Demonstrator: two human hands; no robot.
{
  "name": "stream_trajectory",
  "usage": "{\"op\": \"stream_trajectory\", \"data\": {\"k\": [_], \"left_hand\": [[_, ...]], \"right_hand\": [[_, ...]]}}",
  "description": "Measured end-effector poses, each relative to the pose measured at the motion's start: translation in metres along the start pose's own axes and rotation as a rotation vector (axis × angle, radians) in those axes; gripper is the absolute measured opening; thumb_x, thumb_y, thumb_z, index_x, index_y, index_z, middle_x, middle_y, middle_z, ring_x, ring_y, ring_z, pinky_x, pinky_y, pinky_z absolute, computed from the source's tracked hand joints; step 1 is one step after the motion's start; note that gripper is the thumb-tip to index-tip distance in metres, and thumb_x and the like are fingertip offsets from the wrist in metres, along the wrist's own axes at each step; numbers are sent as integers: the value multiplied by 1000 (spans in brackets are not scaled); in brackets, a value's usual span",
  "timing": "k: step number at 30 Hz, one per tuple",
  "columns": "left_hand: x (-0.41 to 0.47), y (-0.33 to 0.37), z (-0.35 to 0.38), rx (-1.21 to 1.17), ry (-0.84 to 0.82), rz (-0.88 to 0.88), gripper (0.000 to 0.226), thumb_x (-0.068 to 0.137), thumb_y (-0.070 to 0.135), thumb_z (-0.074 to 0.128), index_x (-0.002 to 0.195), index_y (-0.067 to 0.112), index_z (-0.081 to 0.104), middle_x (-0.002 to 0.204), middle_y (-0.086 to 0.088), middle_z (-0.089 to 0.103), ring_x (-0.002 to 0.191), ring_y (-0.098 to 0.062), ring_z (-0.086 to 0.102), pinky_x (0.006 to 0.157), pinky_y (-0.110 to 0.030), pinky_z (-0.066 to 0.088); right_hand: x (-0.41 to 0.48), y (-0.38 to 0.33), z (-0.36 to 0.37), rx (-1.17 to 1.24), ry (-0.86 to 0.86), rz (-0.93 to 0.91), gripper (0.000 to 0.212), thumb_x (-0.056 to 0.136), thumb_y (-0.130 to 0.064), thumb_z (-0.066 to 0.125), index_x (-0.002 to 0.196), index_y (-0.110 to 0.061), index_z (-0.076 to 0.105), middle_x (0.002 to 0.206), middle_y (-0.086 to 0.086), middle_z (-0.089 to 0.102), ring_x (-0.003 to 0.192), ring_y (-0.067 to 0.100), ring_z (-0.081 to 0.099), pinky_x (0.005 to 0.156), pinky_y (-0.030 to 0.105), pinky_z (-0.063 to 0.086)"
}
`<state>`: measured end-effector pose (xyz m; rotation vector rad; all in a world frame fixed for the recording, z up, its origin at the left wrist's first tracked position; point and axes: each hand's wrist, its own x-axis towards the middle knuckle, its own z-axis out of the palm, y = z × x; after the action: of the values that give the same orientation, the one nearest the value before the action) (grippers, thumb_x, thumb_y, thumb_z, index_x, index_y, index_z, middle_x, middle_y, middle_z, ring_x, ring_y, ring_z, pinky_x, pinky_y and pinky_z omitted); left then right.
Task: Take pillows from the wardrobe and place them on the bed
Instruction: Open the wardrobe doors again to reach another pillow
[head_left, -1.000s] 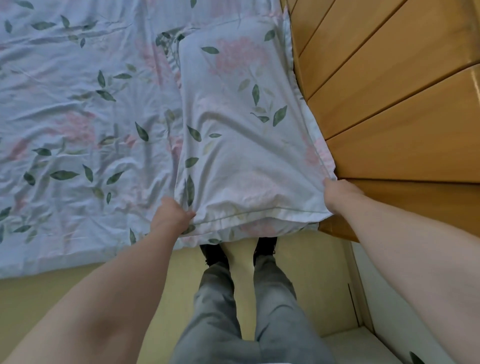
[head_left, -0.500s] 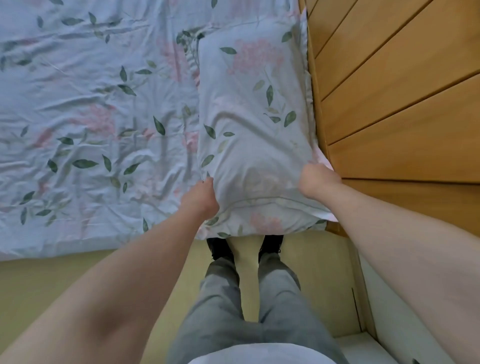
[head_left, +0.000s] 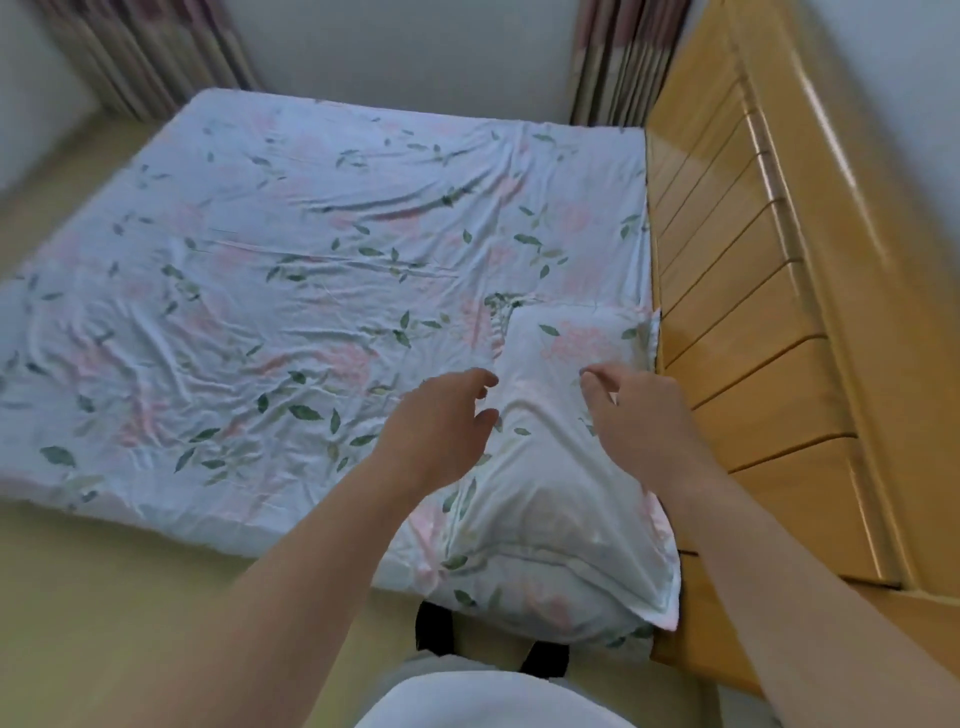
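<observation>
A pillow (head_left: 550, 499) in a pale blue cover with pink flowers and green leaves lies on the bed (head_left: 270, 291), at its near right corner beside the wooden headboard. The bed sheet has the same print. My left hand (head_left: 441, 421) hovers over the pillow's left edge, fingers curled and apart, holding nothing. My right hand (head_left: 639, 415) hovers over the pillow's right side, fingers also loose and empty. The wardrobe is out of view.
A slatted wooden headboard (head_left: 769, 332) runs along the bed's right side. Striped curtains (head_left: 145, 57) hang at the far wall on both sides. Yellowish floor (head_left: 104, 597) lies before the bed, and my dark shoes (head_left: 436, 629) stand at its near edge.
Both hands have let go of the pillow's near edge and lifted above it with fingers apart. My head has risen, so the whole bed shows.
</observation>
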<state>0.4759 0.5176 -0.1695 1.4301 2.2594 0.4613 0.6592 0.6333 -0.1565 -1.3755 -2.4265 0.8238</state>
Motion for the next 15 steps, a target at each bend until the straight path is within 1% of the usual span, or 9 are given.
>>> {"op": "stream_trajectory", "data": {"k": [2, 4, 5, 6, 8, 10, 13, 15], "left_hand": [[-20, 2, -17, 0, 69, -29, 41, 100, 33, 56, 141, 29, 52, 129, 9, 66, 117, -16, 62, 99, -39, 52], [-39, 0, -29, -21, 135, -77, 41, 100, 33, 57, 141, 30, 52, 129, 10, 66, 117, -14, 62, 99, -37, 52], [-51, -3, -36, -34, 163, -109, 42, 100, 33, 57, 141, 30, 52, 130, 10, 66, 117, -13, 62, 99, -37, 52], [-62, -6, -40, -44, 185, -134, 42, 100, 34, 57, 142, 31, 52, 130, 10, 66, 117, -12, 62, 99, -37, 52], [-88, -17, -52, -39, 227, -187, 43, 100, 36, 57, 143, 31, 51, 130, 11, 66, 118, -11, 62, 100, -37, 52], [-118, -32, -67, -21, 283, -238, 45, 99, 37, 57, 143, 32, 51, 129, 12, 66, 116, -10, 62, 99, -35, 51], [-159, -54, -89, 4, 365, -313, 46, 99, 38, 57, 144, 31, 51, 129, 11, 66, 119, -11, 61, 101, -35, 50], [-196, -71, -106, -4, 430, -375, 45, 100, 38, 57, 144, 31, 52, 131, 12, 65, 123, -11, 59, 103, -35, 49]], "right_hand": [[-2, -19, -4, -12, -6, -71, 33, 106, -33, 44, 113, -18, 72, 98, -1, 75, 79, 15, 61, 67, 24, 47], [1, -39, -3, 2, -28, -125, 32, 105, -34, 45, 112, -19, 72, 100, -1, 75, 80, 13, 59, 62, 11, 39], [1, -51, 0, 11, -43, -160, 31, 105, -34, 45, 112, -20, 72, 97, -1, 75, 80, 13, 60, 59, 8, 35], [0, -64, 1, 19, -56, -194, 31, 105, -34, 46, 110, -20, 73, 94, -2, 74, 79, 12, 61, 58, 11, 34], [-6, -95, 8, 62, -84, -266, 30, 104, -34, 48, 108, -21, 74, 89, -6, 73, 75, 9, 59, 63, 15, 35], [-19, -129, 15, 95, -120, -329, 29, 104, -36, 49, 108, -23, 74, 86, -13, 71, 72, 4, 57, 66, 16, 37], [-39, -172, 28, 84, -154, -442, 30, 103, -39, 49, 114, -25, 73, 103, -11, 74, 81, 4, 56, 78, 18, 37], [-59, -203, 44, 86, -201, -526, 28, 102, -38, 51, 113, -25, 73, 103, -10, 75, 84, 7, 61, 81, 20, 40]]}}
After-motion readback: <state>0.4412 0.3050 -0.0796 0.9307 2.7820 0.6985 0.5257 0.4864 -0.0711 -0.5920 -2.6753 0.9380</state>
